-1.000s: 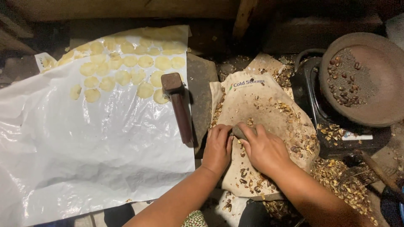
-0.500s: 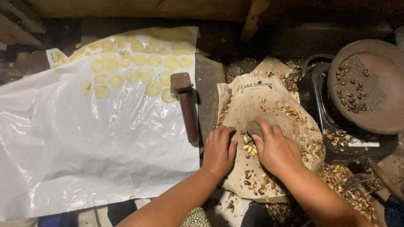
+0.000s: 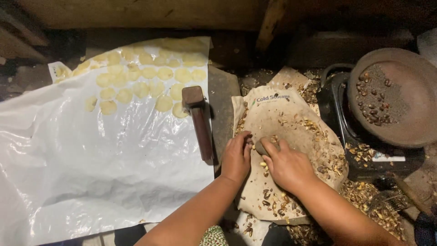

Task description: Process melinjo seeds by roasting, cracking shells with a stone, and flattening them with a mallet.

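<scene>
My left hand (image 3: 236, 157) rests palm down on a beige cloth sack (image 3: 291, 123), its fingertips pinching something small I cannot make out. My right hand (image 3: 287, 165) lies next to it with fingers curled around a small grey stone (image 3: 261, 147). Cracked nut shells and kernels (image 3: 318, 132) lie scattered over the cloth around both hands. The two hands almost touch over the cloth's middle.
A dark wooden mallet (image 3: 199, 119) lies on the edge of a white plastic sheet (image 3: 91, 164), which carries several flat pale yellow discs (image 3: 145, 77). At the right, a round pan (image 3: 396, 98) holds dark nuts in grit. A shell heap (image 3: 364, 200) lies lower right.
The view has shifted slightly. Both hands have stayed over the middle of the cloth, fingers working closely together around the stone; nothing else has moved.
</scene>
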